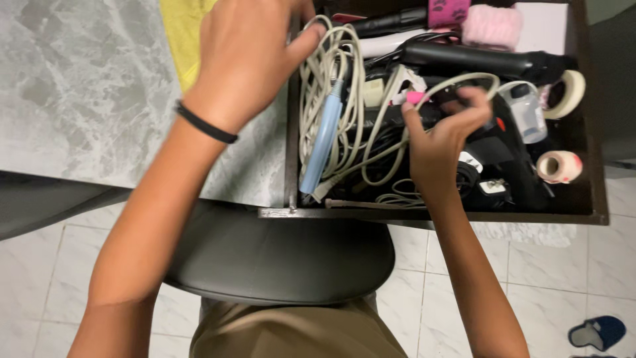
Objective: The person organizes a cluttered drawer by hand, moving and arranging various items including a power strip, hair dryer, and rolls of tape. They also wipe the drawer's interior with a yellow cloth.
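Note:
An open dark drawer (437, 215) is full of cables and small appliances. My left hand (248, 56), with a black band at the wrist, rests on the drawer's left rim, its fingers touching a bundle of beige cord (321, 66). My right hand (440, 136) reaches into the middle of the drawer and pinches a beige cable (457, 83) near a small pink piece (415, 98). A light blue pen-shaped tool (323, 136) lies slanted over the cords. A black hair tool (483, 61) lies across the back.
Two rolls of tape (568, 93) (558, 166) and a small clear bottle (527, 113) sit at the drawer's right. A pink fluffy item (491, 25) lies at the back. A marble counter (79, 86) spreads left, a black chair seat (278, 255) below, and a blue slipper (596, 331) on the tile floor.

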